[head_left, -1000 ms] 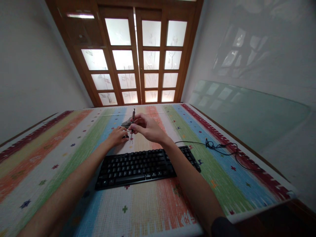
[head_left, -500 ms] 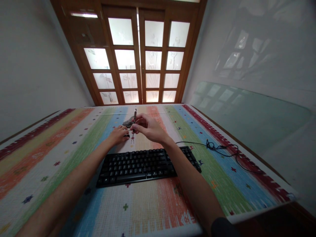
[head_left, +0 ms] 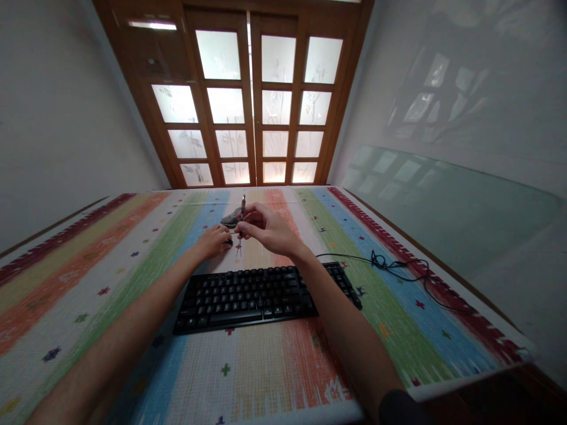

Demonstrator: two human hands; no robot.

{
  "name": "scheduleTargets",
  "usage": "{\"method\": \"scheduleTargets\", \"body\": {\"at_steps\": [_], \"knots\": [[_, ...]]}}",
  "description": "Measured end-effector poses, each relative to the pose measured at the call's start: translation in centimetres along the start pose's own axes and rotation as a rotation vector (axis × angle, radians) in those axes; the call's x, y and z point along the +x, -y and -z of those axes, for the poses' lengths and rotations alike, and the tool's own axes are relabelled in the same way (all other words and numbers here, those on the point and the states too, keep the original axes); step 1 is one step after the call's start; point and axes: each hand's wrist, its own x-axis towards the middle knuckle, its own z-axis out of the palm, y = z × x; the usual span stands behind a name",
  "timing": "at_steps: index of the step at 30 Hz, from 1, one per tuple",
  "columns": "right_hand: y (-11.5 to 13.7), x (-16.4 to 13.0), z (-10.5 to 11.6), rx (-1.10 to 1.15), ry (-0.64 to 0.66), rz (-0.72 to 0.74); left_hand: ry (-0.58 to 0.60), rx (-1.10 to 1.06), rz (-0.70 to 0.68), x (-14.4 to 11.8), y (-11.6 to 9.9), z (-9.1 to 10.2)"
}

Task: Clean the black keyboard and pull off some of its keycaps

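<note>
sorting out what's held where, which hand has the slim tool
The right hand: it pinches the slim tool, whose top sticks up above it, while the left hand is at a small black thing instead.

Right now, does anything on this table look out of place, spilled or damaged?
Mainly the black cable: to the right of the keyboard, it is bunched in a loose tangle on the tablecloth, which looks untidy. I see no spill. The slim tool in the right hand is too small to judge for damage.
</note>
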Motion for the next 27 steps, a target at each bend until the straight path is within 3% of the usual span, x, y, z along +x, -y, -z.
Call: {"method": "scheduleTargets", "body": {"at_steps": [16, 18, 24, 27], "knots": [[-0.1, 0.0, -0.1, 0.016, 0.006, -0.006, 0.011, -0.020, 0.011, -0.3, -0.4, 0.9], [0.0, -0.1, 0.0, 0.004, 0.017, -0.017, -0.030, -0.039, 0.021, -0.7, -0.6, 1.7], [-0.4, -0.3, -0.1, -0.125, 0.082, -0.056, -0.329, -0.238, 0.169, -3.5, -1.9, 4.3], [-0.9, -0.3, -0.3, -0.297, 0.105, -0.042, -0.334, -0.357, 0.265, -5.4, -2.9, 4.9]]}}
